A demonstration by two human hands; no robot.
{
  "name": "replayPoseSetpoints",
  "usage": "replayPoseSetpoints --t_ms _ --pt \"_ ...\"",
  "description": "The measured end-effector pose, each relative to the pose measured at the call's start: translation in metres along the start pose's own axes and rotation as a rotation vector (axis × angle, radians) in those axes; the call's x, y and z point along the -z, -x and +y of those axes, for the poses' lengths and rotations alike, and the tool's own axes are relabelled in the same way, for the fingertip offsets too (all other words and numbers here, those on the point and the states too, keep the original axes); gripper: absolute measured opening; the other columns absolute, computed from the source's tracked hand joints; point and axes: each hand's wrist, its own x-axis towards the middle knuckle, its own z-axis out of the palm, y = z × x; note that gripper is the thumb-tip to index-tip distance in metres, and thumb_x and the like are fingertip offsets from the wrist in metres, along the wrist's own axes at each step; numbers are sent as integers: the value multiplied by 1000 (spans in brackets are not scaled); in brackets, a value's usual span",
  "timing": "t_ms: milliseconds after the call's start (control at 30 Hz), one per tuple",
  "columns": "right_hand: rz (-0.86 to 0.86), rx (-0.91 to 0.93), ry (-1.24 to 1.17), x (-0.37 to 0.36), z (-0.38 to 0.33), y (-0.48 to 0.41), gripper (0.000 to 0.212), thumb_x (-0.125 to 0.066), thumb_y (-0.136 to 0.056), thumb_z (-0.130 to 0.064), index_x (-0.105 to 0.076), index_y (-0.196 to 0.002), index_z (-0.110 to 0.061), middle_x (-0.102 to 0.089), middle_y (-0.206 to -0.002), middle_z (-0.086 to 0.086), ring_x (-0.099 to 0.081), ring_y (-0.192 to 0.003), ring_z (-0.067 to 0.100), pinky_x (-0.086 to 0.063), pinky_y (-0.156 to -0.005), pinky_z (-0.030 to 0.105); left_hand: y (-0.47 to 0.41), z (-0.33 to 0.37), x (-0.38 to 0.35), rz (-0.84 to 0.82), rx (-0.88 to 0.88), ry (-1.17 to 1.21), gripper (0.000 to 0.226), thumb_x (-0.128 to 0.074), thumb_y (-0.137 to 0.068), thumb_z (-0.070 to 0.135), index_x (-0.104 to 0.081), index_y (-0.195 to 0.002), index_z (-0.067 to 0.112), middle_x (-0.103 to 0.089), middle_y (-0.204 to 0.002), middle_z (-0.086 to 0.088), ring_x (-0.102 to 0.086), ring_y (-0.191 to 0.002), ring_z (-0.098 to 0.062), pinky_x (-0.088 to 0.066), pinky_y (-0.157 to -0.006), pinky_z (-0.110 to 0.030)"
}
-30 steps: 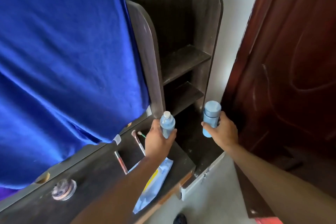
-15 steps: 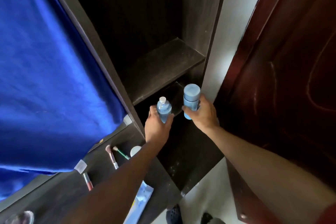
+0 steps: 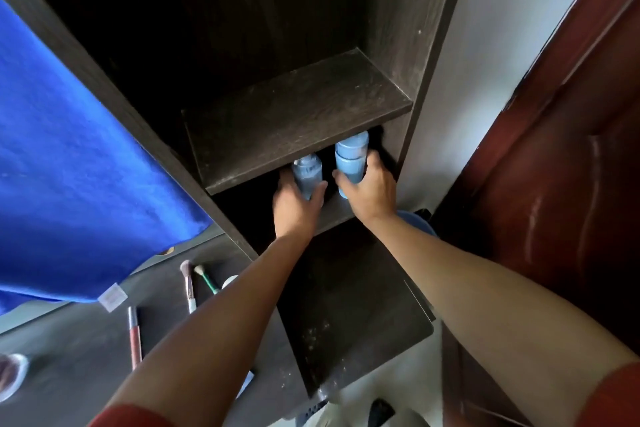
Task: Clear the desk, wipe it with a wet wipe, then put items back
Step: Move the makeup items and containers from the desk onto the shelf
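Both hands have gone deeper since half a second ago, from in front of the cabinet to under the upper shelf at frame centre. My left hand is wrapped around the small blue bottle, thumb on one side and fingers on the other. My right hand grips the larger blue bottle the same way, just beside it. Both bottles sit upright over the lower shelf, so I judge this is still the clearing step. Trouble could come from the tops: they are close under the upper shelf's front edge, and a lift or tilt there could catch one and twist it out of my fingers. The bottles are also near enough to knock together. If I let go too close to the shelf lip, one may tip off. Their bases are covered by my hands, so I cannot tell whether they have touched down. Behind them the recess is too dark to read. At lower left, the desk shows two brushes, and my left forearm hides whatever lies beneath it.
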Motion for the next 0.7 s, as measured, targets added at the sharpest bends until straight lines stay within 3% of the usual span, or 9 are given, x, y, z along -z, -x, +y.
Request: replayPoseSetpoints --t_ms 233,333,500,600,700 --pt "17 57 -29 -9 5 -13 47 -71 -80 -38 -54 -106 -3 -66 -106 15 -62 -98 31 -46 -75 32 -14 0 -10 -2 9 -4 60 -70 -81 37 -43 -129 12 -60 -123 -10 -57 -113 -26 -47 -95 -41" --pt "-22 35 -13 -9 7 -14 50 -71 -80 -41 -54 -108 -3 -66 -106 16 -62 -99 33 -47 -76 35 -14 2 -11 -3 8 -17 60 -68 -83 37 -41 -129 10 -58 -125 -11 -56 -114 -27 -46 -95 -37" --pt "-113 -13 50 -1 18 4 66 -66 -84 -41 -44 -133 -2 -61 -120 20 -58 -111 34 -48 -90 44 7 -2 -2 -18 8 -161 55 -65 -85 29 -43 -128 5 -56 -124 -16 -57 -109 -32 -45 -84 -33" --pt "-117 29 74 12 27 30 49 -61 -89 -36 -49 -128 -8 -64 -116 12 -62 -104 26 -51 -83 42 36 -12 15 -45 -26 -195 42 -62 -85 26 -50 -123 11 -63 -111 -11 -63 -95 -29 -52 -80 -39" --pt "-155 167 146 22 27 63 32 -60 -89 -33 -58 -114 -13 -68 -99 4 -66 -87 21 -53 -69 37 73 -32 45 -88 -40 -273 34 -57 -84 24 -54 -117 15 -65 -106 -5 -64 -91 -26 -52 -76 -38"
